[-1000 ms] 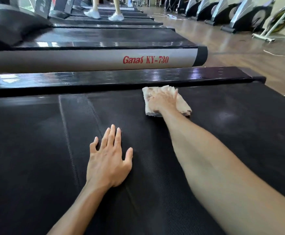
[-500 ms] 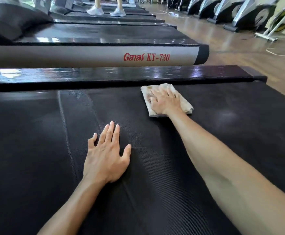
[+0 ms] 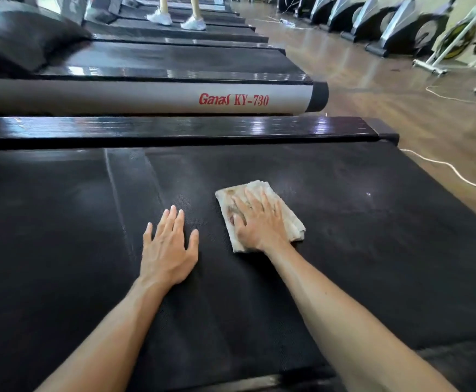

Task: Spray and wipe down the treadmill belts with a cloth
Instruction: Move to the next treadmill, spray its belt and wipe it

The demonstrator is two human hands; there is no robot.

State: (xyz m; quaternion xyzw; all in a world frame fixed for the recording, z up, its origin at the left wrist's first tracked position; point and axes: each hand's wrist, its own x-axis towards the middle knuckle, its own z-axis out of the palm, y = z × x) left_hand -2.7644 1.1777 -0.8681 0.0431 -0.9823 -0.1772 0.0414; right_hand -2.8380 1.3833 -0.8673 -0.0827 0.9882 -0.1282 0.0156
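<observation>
Neighbouring treadmill rail [image 3: 146,98]: red lettering "Ganas KY-730".
Right hand [image 3: 259,222]: flat, grip released, pressing stained cloth [image 3: 290,219] onto treadmill belt [image 3: 372,236].
Left hand [image 3: 169,250]: flat, grip released, on belt.

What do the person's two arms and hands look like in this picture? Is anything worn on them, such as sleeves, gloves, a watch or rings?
Both forearms are bare up to the picture's lower edge: no sleeve shows. The left hand and the right hand wear no gloves. No watch, wristband or ring shows on either wrist or on the fingers in view. The fingernails look short and unpainted. No marks or tattoos show on the arms.
</observation>
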